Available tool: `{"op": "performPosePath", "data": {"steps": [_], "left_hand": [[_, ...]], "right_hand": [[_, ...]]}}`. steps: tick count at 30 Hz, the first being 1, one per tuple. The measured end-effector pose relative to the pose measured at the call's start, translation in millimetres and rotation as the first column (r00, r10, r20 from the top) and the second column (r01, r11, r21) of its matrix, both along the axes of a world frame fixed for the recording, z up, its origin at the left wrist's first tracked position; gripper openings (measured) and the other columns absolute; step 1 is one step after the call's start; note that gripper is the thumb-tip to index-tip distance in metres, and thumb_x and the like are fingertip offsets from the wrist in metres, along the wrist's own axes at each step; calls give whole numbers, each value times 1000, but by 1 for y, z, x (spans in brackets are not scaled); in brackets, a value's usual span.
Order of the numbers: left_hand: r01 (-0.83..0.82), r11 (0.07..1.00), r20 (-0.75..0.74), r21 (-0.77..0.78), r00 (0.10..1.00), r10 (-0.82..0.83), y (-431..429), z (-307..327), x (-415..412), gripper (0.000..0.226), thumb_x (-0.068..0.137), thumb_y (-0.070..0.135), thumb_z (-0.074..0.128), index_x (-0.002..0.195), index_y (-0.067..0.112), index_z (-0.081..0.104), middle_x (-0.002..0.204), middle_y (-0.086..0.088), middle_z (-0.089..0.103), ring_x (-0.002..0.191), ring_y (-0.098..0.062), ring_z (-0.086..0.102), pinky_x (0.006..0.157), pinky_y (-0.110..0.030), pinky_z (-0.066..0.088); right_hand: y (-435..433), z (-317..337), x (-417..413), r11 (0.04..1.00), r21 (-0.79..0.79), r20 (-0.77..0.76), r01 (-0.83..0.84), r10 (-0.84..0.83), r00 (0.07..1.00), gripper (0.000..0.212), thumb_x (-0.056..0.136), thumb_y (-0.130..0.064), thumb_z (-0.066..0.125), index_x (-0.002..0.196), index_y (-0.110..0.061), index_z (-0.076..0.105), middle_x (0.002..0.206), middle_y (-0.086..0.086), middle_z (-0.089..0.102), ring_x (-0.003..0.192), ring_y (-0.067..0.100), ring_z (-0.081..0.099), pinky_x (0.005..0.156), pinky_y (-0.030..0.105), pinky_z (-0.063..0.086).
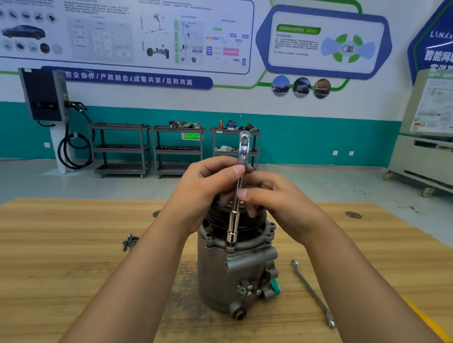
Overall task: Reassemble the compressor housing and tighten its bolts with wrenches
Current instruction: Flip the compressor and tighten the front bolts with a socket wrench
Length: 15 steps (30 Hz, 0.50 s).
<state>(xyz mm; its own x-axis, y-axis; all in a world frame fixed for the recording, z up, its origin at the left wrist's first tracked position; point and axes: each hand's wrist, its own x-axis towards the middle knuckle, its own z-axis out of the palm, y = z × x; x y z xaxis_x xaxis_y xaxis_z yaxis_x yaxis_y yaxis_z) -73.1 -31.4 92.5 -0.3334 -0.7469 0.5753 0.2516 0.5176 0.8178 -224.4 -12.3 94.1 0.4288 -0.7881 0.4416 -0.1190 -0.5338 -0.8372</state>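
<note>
While the compressor (232,269) is standing upright mid-counter (63,242), pulley end up, the head view is showing the left hand (207,188) and, below it, the right hand (273,198) pinching the socket wrench (235,210) shaft in their fingers (237,169). They are probably steadying it vertically so its socket is sitting squarely on a flange bolt. Spare bolts (129,242) are lying to the left and a spanner (312,293) to the right, both near.

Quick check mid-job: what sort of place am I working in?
Likely a vehicle-training workshop: car-system posters cover the wall, an EV charger hangs below them, and parts carts stand behind the bench with the compressor and driver.
</note>
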Motion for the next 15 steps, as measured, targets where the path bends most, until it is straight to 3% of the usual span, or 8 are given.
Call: {"op": "performPosePath", "data": {"steps": [3,5,7,11,15], "left_hand": [[3,1000,41,-2,999,-3,1,0,-3,16,79,17,55,76,23,70,75,-4,60,54,-10,49,43,-15,35],[-31,1000,65,8,997,30,1,0,-4,16,76,18,55,73,26,68,86,-13,55,59,-14,45,43,-16,33],[-31,999,73,24,997,29,2,-1,-4,11,76,20,57,81,19,67,84,-12,57,59,-12,51,44,-16,37],[-17,1000,91,10,996,16,2,-1,-5,22,79,27,68,92,10,63,79,1,67,72,-9,65,57,-17,49],[-58,998,75,23,996,56,3,-1,-4,29,71,28,65,86,5,59,78,-9,59,74,-17,59,61,-23,50]], "right_hand": [[-2,-2,-1,1000,-1,27,-21,21,999,15,81,-16,58,87,-21,71,86,8,73,68,19,54,55,14,42],[-3,-4,0,999,7,46,-31,31,998,16,84,-10,60,88,-22,69,82,-1,73,73,10,63,50,13,41],[-3,-5,1,1000,13,65,-21,20,998,21,86,-4,60,92,-23,67,81,-4,74,76,4,66,50,11,40],[-4,-6,5,1000,19,148,-15,12,989,27,80,-2,64,92,-25,67,86,-7,74,87,6,69,70,14,50],[-6,-6,8,1000,-2,141,19,-19,990,30,76,0,69,95,-24,67,86,-4,72,86,9,68,73,17,52]]}}
